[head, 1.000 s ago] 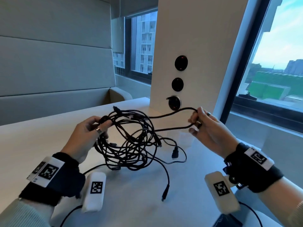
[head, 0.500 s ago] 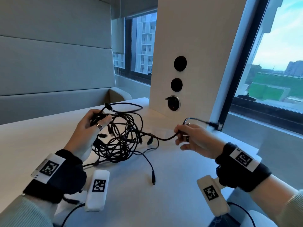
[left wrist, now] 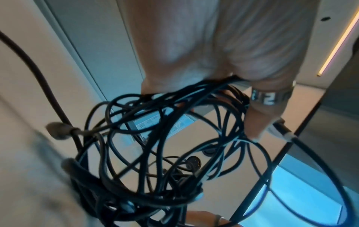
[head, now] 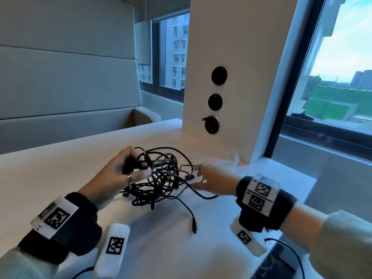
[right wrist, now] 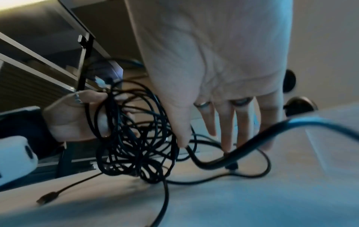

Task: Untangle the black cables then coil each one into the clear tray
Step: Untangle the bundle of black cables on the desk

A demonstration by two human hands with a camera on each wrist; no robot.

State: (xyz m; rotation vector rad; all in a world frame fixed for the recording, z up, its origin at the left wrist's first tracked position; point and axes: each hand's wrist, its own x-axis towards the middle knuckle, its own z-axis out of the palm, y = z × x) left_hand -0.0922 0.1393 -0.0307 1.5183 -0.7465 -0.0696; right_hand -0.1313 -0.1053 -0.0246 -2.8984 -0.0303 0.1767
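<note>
Gripping black cables [head: 161, 178], left hand [head: 118, 174]; right hand [head: 213, 182] spread beside.

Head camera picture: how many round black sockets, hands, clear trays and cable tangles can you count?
Round black sockets: 3
Hands, left hand and right hand: 2
Clear tray: 1
Cable tangle: 1 (the single cables are too knotted to count)
Total: 7

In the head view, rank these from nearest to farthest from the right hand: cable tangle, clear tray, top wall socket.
From the right hand:
1. Cable tangle: right at its fingertips, to its left.
2. Clear tray: just behind the hand, on the table by the pillar.
3. Top wall socket: high on the pillar, well above.
</note>
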